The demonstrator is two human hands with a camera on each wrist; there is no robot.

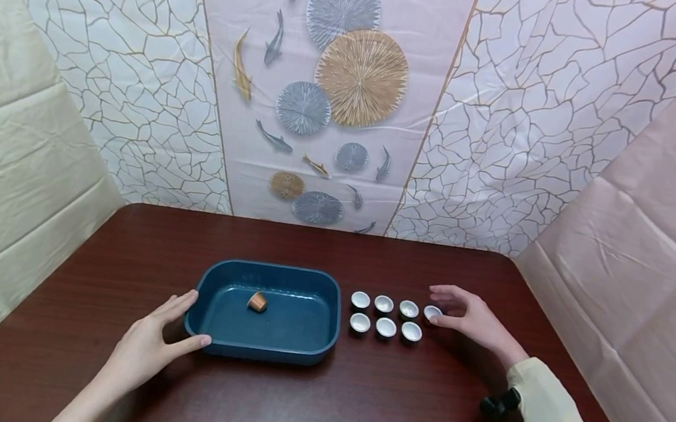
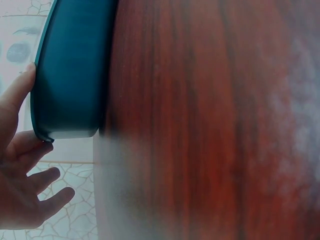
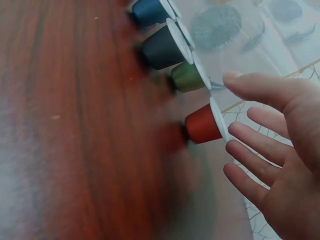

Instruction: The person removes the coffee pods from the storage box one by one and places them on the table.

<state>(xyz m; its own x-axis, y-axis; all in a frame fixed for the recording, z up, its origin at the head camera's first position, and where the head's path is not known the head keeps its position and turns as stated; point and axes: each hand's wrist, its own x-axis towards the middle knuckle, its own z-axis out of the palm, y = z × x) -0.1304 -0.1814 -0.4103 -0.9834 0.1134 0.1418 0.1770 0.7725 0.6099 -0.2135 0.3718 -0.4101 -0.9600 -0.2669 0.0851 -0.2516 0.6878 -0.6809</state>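
Observation:
A dark blue rectangular tray (image 1: 261,353) stands on the table, with a copper coffee capsule (image 1: 257,301) tipped over inside it. My left hand (image 1: 147,342) touches the tray's left end, thumb at the near corner and fingers spread along the rim; the left wrist view shows the other fingers free of it. To the right, coffee capsules stand lid up in two rows. My right hand (image 1: 475,320) is around the far-right one, a red capsule (image 3: 204,125), with thumb and fingers apart. In the right wrist view a green capsule (image 3: 190,78) and a black capsule (image 3: 164,47) stand beyond it.
The dark wooden table (image 1: 267,410) is bordered by patterned cloth (image 1: 331,155) behind and plain cloth at both sides. The front row's nearest white lid (image 1: 360,323) lies close to the tray's right wall. A black wrist device (image 1: 500,403) hangs at the right sleeve.

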